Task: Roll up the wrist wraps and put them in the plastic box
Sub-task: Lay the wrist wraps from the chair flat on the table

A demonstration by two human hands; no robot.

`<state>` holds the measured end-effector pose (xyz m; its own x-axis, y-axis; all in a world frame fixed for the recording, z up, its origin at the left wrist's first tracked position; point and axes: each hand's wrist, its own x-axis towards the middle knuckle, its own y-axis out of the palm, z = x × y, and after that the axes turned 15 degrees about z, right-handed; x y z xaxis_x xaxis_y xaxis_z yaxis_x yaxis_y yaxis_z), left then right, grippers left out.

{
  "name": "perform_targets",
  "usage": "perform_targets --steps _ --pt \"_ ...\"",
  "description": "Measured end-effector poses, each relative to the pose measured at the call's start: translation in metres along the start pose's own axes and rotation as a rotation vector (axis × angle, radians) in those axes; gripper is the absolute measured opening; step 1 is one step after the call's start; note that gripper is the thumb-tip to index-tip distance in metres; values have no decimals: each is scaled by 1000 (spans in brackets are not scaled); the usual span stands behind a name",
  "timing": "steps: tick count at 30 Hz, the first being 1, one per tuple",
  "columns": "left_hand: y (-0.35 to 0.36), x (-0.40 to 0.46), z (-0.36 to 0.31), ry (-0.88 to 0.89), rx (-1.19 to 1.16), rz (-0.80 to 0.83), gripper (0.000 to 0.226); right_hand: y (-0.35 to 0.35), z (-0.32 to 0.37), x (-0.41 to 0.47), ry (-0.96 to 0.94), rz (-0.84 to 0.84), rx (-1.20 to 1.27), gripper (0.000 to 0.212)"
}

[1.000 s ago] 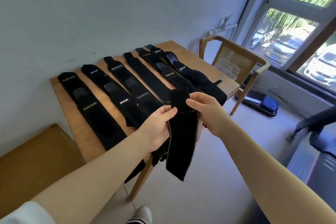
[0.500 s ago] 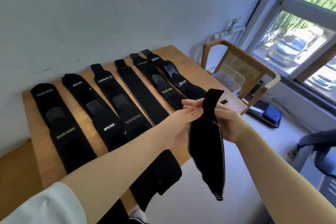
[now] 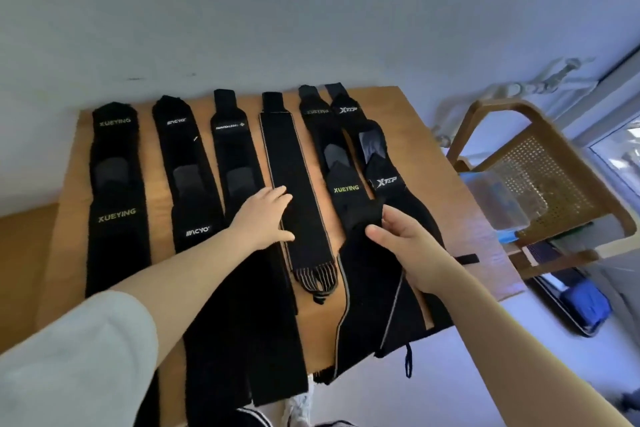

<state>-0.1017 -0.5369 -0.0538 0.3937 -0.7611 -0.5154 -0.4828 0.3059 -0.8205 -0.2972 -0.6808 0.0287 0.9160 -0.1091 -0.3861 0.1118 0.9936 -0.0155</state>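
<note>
Left hand flat (fingers spread); right hand pinching.

- Near ends of the left wraps are covered by the left forearm & cut off at the bottom edge.
- Plastic box on the chair is blurred; contents can't be told.
- Grip of the right hand on the wrap under it can't be made out.
- Small lettering on the 3rd wrap is unreadable.
</note>
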Motion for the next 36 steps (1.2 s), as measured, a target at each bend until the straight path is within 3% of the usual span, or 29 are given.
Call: perform_targets --steps 4,8,12,16,19,25,27,29,32,34,36 --pt "6 24 -1 -62 251 124 119 -12 7 33 24 124 180 23" --pt "14 31 0 -79 182 145 130 -12 11 76 47 156 215 21" --pt "-1 31 8 -45 -77 178 118 -9 3 134 76 37 127 17" --pt "-10 34 25 -3 -36 167 96 3 -25 180 275 -32 -74 17" --pt "-5 38 27 9 17 143 92 4 -37 201 334 -123 -109 15" --pt "-1 42 34 -19 -23 84 90 -6 -27 204 391 -120 -386 10" --pt "-3 42 33 -30 -50 83 88 -3 -29 202 379 -116 -381 22" --pt "-7 42 30 -48 -62 81 88 1 -31 202 393 -130 -308 18" --pt "-10 43 28 -69 -59 76 91 2 -18 202 533 -121 -182 27" --pt "-11 42 28 -78 -52 74 94 0 -14 197 611 -89 -240 35" --pt "-11 42 27 -76 -57 67 93 -1 -18 192 581 -107 -307 27"
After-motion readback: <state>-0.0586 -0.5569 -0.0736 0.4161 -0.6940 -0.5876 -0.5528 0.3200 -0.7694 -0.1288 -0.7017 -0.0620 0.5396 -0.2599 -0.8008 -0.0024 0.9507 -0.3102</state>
